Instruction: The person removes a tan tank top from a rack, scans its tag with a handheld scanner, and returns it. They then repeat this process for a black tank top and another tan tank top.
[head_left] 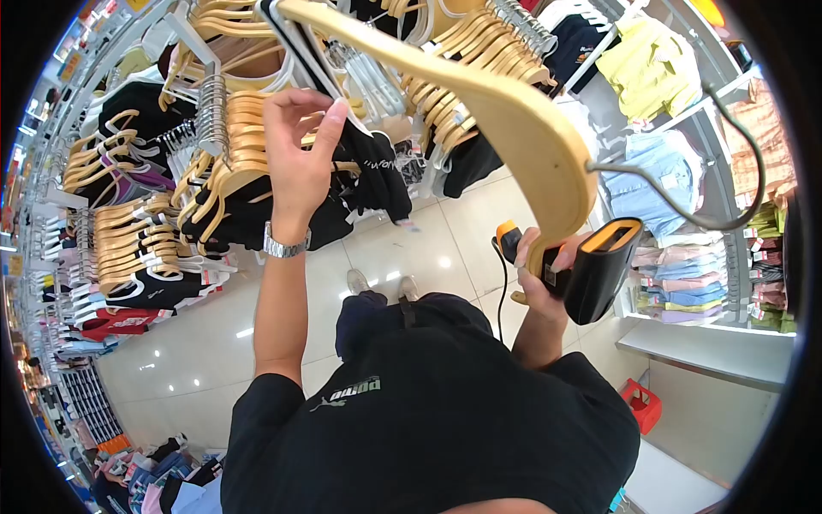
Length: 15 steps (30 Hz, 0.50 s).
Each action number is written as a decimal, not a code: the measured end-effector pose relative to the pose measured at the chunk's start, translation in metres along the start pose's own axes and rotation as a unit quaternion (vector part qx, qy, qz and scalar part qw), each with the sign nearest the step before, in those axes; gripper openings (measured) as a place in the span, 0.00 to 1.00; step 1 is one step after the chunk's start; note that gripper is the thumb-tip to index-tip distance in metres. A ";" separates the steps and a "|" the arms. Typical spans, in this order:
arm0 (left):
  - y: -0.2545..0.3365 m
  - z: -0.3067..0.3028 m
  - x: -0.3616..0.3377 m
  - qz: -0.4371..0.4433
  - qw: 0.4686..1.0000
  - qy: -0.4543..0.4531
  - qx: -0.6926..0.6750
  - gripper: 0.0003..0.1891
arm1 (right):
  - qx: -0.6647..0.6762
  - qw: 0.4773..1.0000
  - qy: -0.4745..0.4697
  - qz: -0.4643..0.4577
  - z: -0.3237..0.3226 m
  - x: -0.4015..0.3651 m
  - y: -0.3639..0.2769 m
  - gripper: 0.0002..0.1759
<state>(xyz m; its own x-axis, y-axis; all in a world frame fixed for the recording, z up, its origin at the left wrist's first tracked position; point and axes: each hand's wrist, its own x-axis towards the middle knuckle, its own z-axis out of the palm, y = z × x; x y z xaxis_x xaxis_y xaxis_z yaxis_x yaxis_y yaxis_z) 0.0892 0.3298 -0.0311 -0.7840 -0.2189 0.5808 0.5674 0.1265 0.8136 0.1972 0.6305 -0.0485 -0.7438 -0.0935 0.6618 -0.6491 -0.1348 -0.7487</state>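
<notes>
A large wooden hanger (pixel 514 111) with a metal hook (pixel 685 206) hangs close to the camera, a black garment with white trim (pixel 300 51) at its far end. My right hand (pixel 548 274) is closed around a black and orange handheld device (pixel 604 270) and the hanger's lower end; a cable runs down from the device. My left hand (pixel 304 141) is raised beside the black garment, thumb and fingers apart, with a metal watch (pixel 286 242) on the wrist. Whether its fingertips touch the garment is unclear. Behind it hangs a row of wooden hangers (pixel 247 128).
More racks of hangers (pixel 137 236) stand at the left. Yellow shirts (pixel 652 68), blue shirts (pixel 655 180) and folded clothes (pixel 681 283) fill the right shelves. A red object (pixel 642 407) lies low at the right. Tiled floor (pixel 394 248) shows around my feet.
</notes>
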 end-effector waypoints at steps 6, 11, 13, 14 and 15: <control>0.013 -0.022 0.003 -0.019 0.998 0.001 0.060 0.12 | 0.022 0.999 -0.027 0.014 0.004 0.005 -0.013 0.21; 0.017 -0.032 -0.018 -0.002 1.000 0.001 0.028 0.06 | 0.050 0.997 -0.026 0.052 -0.015 -0.016 -0.007 0.22; 0.021 -0.029 -0.030 0.008 0.999 -0.037 0.029 0.05 | 0.026 0.998 -0.019 0.058 -0.024 -0.027 -0.005 0.23; 0.026 -0.024 -0.038 0.002 0.998 -0.053 0.027 0.06 | 0.041 0.995 -0.021 0.089 -0.031 -0.030 -0.006 0.26; 0.029 -0.021 -0.044 -0.005 0.997 -0.069 0.024 0.07 | 0.032 0.994 -0.038 0.097 -0.036 -0.029 -0.005 0.29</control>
<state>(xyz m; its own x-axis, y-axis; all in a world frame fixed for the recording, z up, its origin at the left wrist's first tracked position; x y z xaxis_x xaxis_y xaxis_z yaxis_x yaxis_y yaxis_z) 0.1451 0.3225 -0.0335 -0.8181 -0.0863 0.5685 0.5497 0.1726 0.8173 0.2163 0.6695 -0.0655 -0.8382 -0.1971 0.5085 -0.4817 -0.1696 -0.8598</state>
